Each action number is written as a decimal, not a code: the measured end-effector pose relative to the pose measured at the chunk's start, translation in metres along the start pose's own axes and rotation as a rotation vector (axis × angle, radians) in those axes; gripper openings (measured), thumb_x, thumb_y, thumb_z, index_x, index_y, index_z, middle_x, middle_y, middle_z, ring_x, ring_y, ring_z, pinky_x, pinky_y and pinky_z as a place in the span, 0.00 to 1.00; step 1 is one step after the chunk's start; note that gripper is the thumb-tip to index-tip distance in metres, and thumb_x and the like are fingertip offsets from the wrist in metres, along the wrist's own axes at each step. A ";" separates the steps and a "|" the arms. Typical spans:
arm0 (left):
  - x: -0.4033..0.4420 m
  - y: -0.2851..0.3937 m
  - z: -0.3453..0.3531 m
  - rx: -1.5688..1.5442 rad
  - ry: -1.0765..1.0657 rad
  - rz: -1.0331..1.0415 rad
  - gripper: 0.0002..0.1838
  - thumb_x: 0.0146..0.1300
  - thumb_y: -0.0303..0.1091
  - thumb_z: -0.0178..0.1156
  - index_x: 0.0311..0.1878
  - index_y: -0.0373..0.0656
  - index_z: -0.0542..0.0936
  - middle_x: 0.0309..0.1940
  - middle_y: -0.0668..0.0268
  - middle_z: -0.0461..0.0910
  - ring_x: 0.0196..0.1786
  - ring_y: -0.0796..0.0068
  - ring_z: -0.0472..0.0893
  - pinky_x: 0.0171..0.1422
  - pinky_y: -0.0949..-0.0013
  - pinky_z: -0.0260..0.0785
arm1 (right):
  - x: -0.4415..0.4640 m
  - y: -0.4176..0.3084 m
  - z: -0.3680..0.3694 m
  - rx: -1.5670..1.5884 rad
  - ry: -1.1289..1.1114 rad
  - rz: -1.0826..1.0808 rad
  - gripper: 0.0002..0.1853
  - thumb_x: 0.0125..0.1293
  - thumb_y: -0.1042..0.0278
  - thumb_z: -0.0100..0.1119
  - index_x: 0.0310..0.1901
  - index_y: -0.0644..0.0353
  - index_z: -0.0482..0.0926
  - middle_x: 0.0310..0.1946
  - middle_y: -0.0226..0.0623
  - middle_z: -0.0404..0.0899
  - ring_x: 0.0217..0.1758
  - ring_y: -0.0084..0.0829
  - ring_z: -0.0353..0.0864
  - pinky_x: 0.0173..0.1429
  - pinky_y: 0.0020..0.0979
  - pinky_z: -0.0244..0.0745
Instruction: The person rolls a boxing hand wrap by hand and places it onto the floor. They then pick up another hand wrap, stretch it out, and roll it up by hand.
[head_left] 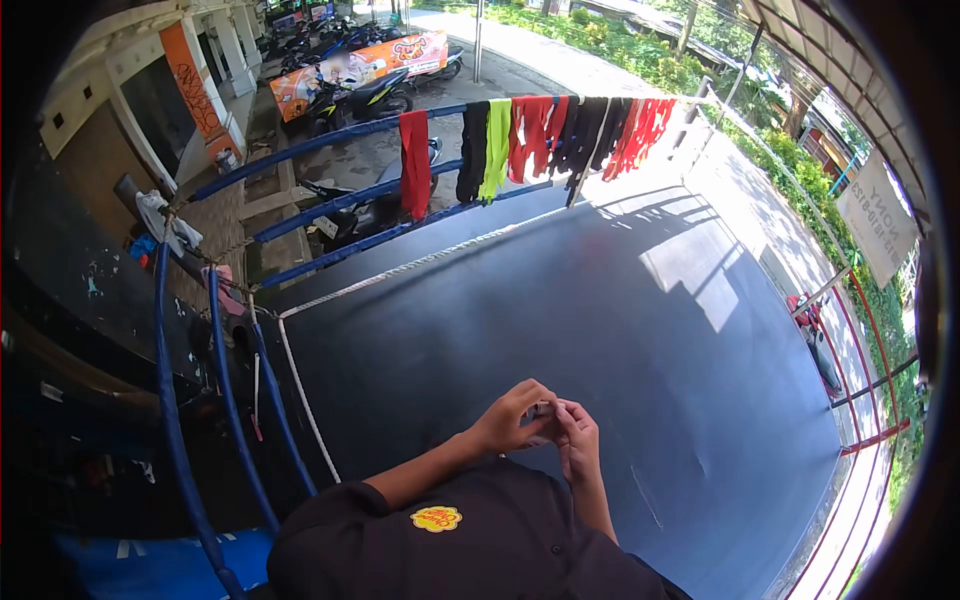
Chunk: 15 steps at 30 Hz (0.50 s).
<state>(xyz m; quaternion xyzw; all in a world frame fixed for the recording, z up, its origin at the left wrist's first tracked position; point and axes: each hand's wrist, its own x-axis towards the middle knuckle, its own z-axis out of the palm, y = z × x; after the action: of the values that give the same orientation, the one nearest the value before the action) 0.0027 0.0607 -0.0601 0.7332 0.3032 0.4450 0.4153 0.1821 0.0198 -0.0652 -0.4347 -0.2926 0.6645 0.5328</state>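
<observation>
My left hand point(510, 418) is raised in front of my chest, its fingers curled and their tips drawn together. Close against it is my right hand point(579, 440), thumb and fingers pinched, so that the fingertips of both hands meet. Whatever lies between them, if anything, is too small and too covered to name. Below the hands is my dark shirt point(480, 530) with a yellow and red badge point(437, 518). The dark mat point(520, 310) of a boxing ring spreads out beneath and beyond them.
Blue padded ropes point(310, 146) bound the ring at the left and far side. Red, black and lime-green cloth strips point(497, 150) hang over the far rope. Red ropes point(873, 437) run along the right. Outside are motorbikes point(365, 95), an orange banner point(412, 55) and a hanging sign point(878, 220).
</observation>
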 end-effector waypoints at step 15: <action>0.040 -0.064 -0.075 -0.141 -0.110 -0.031 0.19 0.58 0.20 0.65 0.53 0.45 0.80 0.45 0.65 0.77 0.47 0.69 0.78 0.52 0.68 0.71 | 0.075 0.027 0.050 0.002 0.053 -0.105 0.12 0.75 0.66 0.63 0.54 0.62 0.80 0.53 0.39 0.84 0.59 0.31 0.83 0.67 0.38 0.77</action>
<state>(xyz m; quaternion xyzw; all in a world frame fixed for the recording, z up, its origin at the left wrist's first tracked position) -0.0535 0.1488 -0.0806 0.7206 0.2591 0.4179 0.4888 0.1219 0.0889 -0.0857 -0.4357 -0.3000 0.6241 0.5750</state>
